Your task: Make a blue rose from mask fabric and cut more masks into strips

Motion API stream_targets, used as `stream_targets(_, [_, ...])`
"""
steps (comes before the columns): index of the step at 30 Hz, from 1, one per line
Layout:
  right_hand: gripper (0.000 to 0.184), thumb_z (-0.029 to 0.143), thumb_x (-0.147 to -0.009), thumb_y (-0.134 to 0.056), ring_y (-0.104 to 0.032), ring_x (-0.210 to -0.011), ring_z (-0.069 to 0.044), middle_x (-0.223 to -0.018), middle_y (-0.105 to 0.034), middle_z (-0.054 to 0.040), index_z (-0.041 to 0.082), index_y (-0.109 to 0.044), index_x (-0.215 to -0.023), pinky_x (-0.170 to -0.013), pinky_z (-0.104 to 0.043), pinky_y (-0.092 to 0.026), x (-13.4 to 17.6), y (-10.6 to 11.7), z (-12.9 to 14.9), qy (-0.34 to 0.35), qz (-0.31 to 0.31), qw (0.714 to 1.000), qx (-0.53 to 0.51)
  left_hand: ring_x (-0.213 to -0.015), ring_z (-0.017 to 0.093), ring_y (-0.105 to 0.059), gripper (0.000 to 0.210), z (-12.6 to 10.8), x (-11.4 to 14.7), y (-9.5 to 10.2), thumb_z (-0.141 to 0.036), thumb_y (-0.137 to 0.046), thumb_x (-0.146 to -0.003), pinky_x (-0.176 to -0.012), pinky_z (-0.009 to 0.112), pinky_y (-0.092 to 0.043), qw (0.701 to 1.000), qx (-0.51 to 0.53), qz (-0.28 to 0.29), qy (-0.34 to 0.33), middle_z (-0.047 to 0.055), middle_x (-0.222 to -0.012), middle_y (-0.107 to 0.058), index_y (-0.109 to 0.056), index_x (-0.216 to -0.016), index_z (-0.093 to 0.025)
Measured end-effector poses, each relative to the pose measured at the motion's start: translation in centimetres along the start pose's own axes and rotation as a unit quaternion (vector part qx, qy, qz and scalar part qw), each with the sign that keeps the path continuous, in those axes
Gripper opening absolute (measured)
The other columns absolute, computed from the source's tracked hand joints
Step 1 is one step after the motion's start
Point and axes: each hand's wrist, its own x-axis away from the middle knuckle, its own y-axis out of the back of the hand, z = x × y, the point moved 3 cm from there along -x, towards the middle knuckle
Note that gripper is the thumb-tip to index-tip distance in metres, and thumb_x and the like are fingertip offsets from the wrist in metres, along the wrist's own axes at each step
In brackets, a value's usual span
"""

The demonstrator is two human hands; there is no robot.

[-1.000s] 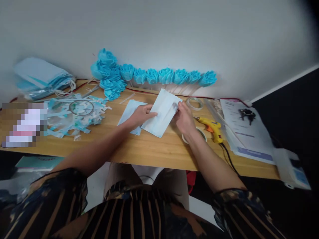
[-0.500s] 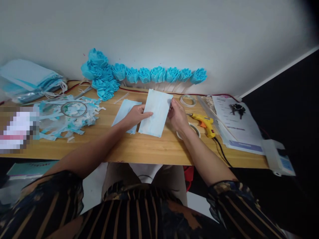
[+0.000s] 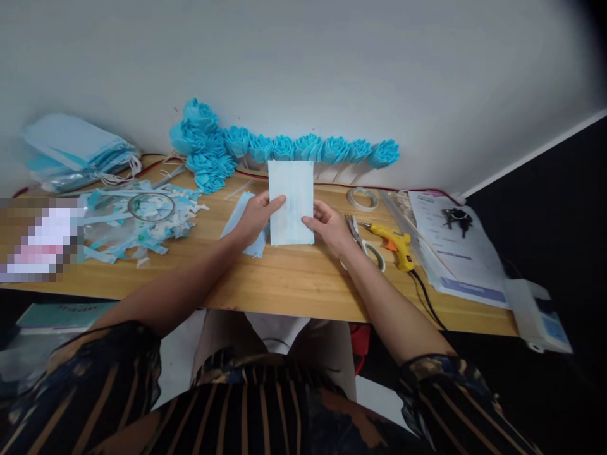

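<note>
A pale blue rectangular face-mask sheet (image 3: 293, 218) is held upright over the table, with no ear loops showing on it. My left hand (image 3: 255, 218) grips its left edge, thumb across the front. On the opposite edge, my right hand (image 3: 331, 229) pinches the lower part with thumb and fingers. Behind my left hand another light blue mask sheet (image 3: 257, 245) lies on the table, partly covered. Scissors (image 3: 361, 240) with pale handles rest beside my right wrist, which hides part of them.
Blue flowers on sticks (image 3: 308, 147) line the wall. Cut scraps (image 3: 118, 230) and a stack of masks (image 3: 80, 148) lie left. To the right are a tape roll (image 3: 363, 199), a yellow glue gun (image 3: 398, 246) with its cord, printed papers (image 3: 455, 253) and keys (image 3: 458, 219).
The held sheet has turned from tilted to straight. My right thumb has moved down its edge onto the front. More of the scissors shows now.
</note>
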Motion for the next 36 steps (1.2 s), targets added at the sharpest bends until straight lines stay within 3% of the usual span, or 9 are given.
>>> stream_targets(8, [0.05, 0.058, -0.071, -0.078, -0.066, -0.086, -0.018, -0.096, -0.073, 0.0008, 0.028, -0.069, -0.11, -0.072, -0.029, -0.054, 0.4, 0.3, 0.9, -0.003, -0.043, 0.999, -0.012, -0.098, 0.029, -0.072, 0.046, -0.2, 0.7, -0.3, -0.043, -0.082, -0.071, -0.082, 0.042, -0.06, 0.994, -0.074, 0.063, 0.052, 0.012, -0.107, -0.077, -0.073, -0.105, -0.013])
stream_targets(16, [0.039, 0.048, -0.062, -0.087, -0.066, -0.082, -0.018, -0.09, -0.075, 0.001, 0.024, -0.073, -0.089, -0.08, -0.035, -0.054, 0.3, 0.6, 0.5, 0.009, -0.078, 0.995, -0.054, -0.088, 0.026, -0.072, 0.041, -0.2, 1.1, -0.8, -0.045, -0.082, -0.071, -0.077, 0.04, -0.059, 0.978, -0.117, 0.162, 0.064, 0.009, -0.096, -0.077, -0.075, -0.097, -0.014])
stream_targets(21, [0.04, 0.047, -0.063, -0.087, -0.067, -0.088, -0.019, -0.093, -0.076, 0.0005, 0.024, -0.072, -0.091, -0.086, -0.037, -0.055, -0.1, 1.5, 0.5, 0.043, -0.149, 0.983, -0.099, -0.066, 0.019, -0.069, 0.044, 0.2, 1.1, -0.7, -0.046, -0.082, -0.072, -0.058, 0.031, -0.055, 0.968, -0.126, 0.2, 0.09, 0.008, -0.08, -0.075, -0.073, -0.101, -0.014])
stream_targets(26, [0.05, 0.054, -0.059, -0.087, -0.068, -0.097, -0.022, -0.099, -0.077, -0.0011, 0.024, -0.07, -0.096, -0.087, -0.037, -0.057, -0.4, 2.3, 0.7, 0.056, -0.199, 0.973, -0.099, -0.049, 0.012, -0.062, 0.035, -0.4, 1.3, -1.1, -0.042, -0.08, -0.076, -0.047, 0.022, -0.047, 0.956, -0.112, 0.254, 0.097, 0.006, -0.064, -0.073, -0.064, -0.091, -0.014])
stream_targets(31, [0.047, 0.05, -0.059, -0.089, -0.069, -0.098, -0.021, -0.097, -0.077, 0.0004, 0.024, -0.069, -0.093, -0.087, -0.035, -0.058, -0.9, 3.2, 0.6, 0.088, -0.238, 0.957, -0.144, -0.053, 0.012, -0.065, 0.033, -1.1, 1.4, -1.2, -0.039, -0.074, -0.081, -0.05, 0.021, -0.05, 0.956, -0.084, 0.268, 0.086, 0.006, -0.068, -0.074, -0.064, -0.097, -0.012])
stream_targets(36, [0.044, 0.048, -0.062, -0.087, -0.069, -0.104, -0.021, -0.104, -0.076, 0.0002, 0.026, -0.069, -0.096, -0.089, -0.036, -0.059, -1.1, 4.1, 0.6, 0.103, -0.253, 0.951, -0.148, -0.065, 0.015, -0.071, 0.042, -1.3, 1.2, -0.9, -0.034, -0.068, -0.083, -0.056, 0.022, -0.051, 0.967, -0.014, 0.231, 0.105, 0.009, -0.079, -0.077, -0.067, -0.117, -0.009])
